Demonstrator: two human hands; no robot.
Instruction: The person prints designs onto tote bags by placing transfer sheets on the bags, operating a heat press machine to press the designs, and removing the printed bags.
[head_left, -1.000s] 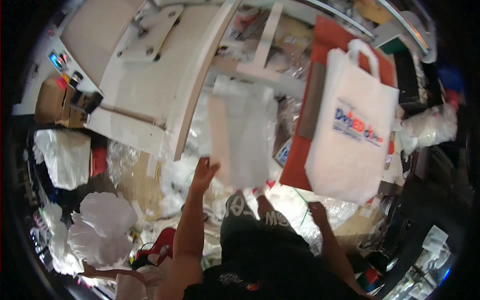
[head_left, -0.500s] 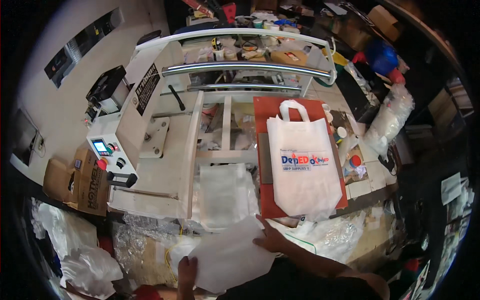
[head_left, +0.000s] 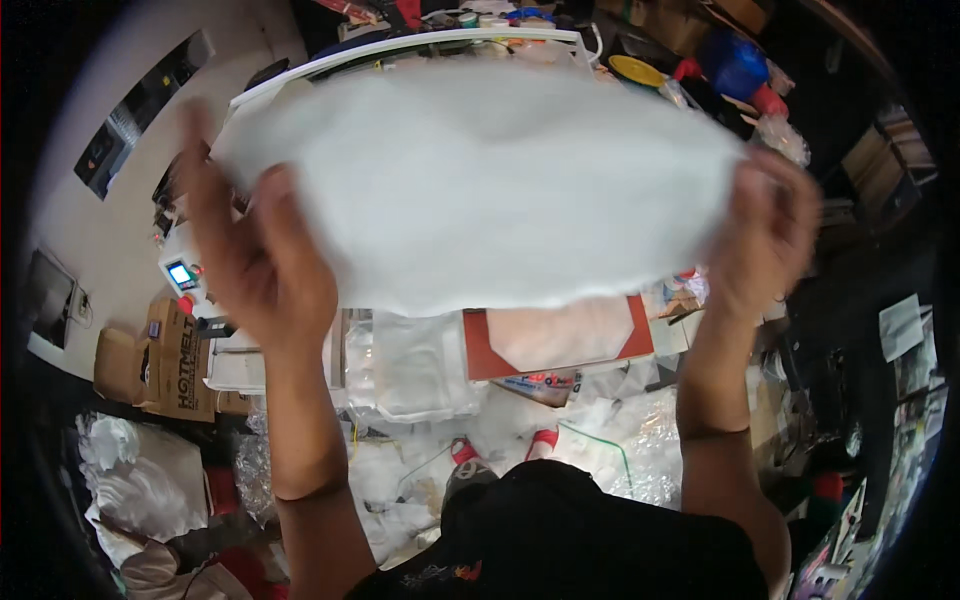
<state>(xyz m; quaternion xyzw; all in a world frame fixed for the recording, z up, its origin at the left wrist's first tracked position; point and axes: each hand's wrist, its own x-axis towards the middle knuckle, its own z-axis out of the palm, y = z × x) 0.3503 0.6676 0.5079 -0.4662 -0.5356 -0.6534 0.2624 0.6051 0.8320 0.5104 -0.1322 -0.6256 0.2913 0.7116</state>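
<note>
My left hand [head_left: 262,255] and my right hand [head_left: 765,235] hold up a wide white sheet [head_left: 520,190] by its two side edges. Motion blurs the sheet and the fingers. It spans most of the view and hides much of the white machine behind it. Below the sheet's lower edge shows the bottom of a white bag [head_left: 560,335], lying on a red board [head_left: 482,350]. A stack of clear-wrapped white pieces [head_left: 410,370] lies left of the board.
The machine's control panel [head_left: 182,275] is lit at the left, with a cardboard box [head_left: 175,365] beside it. White bundled material [head_left: 145,470] lies at the lower left. Clear plastic wrap [head_left: 640,440] covers the floor area ahead of my feet. A blue container [head_left: 732,65] stands far right.
Both hands have risen from low in front of me and spread wide apart, lifting the white sheet across the view. The view has tilted, showing my feet, and the sheet now covers the bag's print.
</note>
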